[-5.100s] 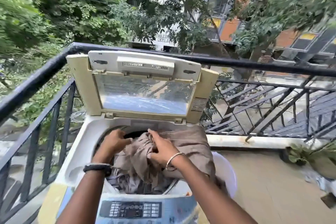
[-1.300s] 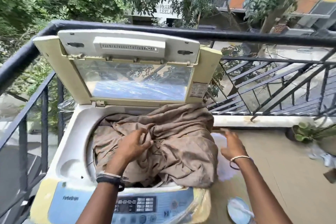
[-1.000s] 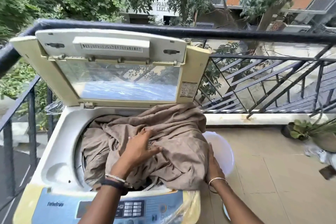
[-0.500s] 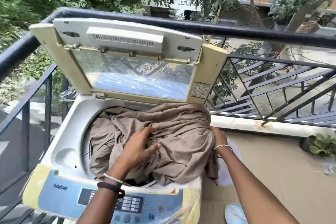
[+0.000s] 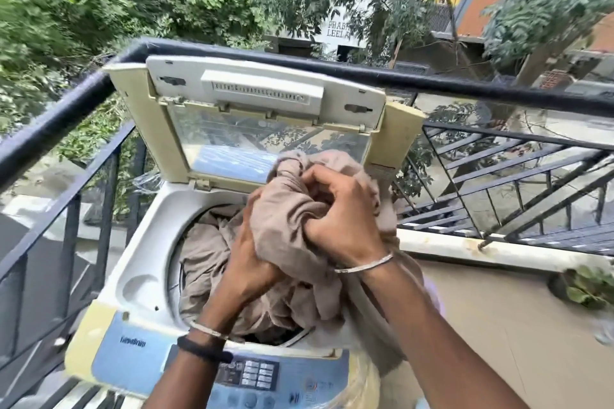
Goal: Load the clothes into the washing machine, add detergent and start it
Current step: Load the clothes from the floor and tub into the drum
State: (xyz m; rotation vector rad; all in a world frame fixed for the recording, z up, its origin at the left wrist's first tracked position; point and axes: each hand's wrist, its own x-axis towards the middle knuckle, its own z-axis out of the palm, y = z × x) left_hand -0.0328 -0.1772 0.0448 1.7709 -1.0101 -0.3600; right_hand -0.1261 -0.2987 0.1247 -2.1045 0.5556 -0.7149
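A top-loading washing machine (image 5: 139, 279) stands on a balcony with its lid (image 5: 252, 129) raised. A large beige cloth (image 5: 212, 252) fills the drum opening and spills over the right rim. My left hand (image 5: 247, 266) and my right hand (image 5: 342, 212) are both closed on a bunched-up part of that cloth, held above the drum's right side. The blue control panel (image 5: 259, 375) runs along the machine's front edge. No detergent is visible.
A black metal railing (image 5: 465, 83) runs behind and to the left of the machine. Tiled balcony floor (image 5: 481, 325) lies to the right, with a potted plant (image 5: 584, 285) near the ledge. Trees and buildings are beyond.
Both hands have gathered the cloth's overhanging right side and lifted it into a bunch above the drum. Before, the left hand pressed flat on the cloth and the right hand was at its edge.
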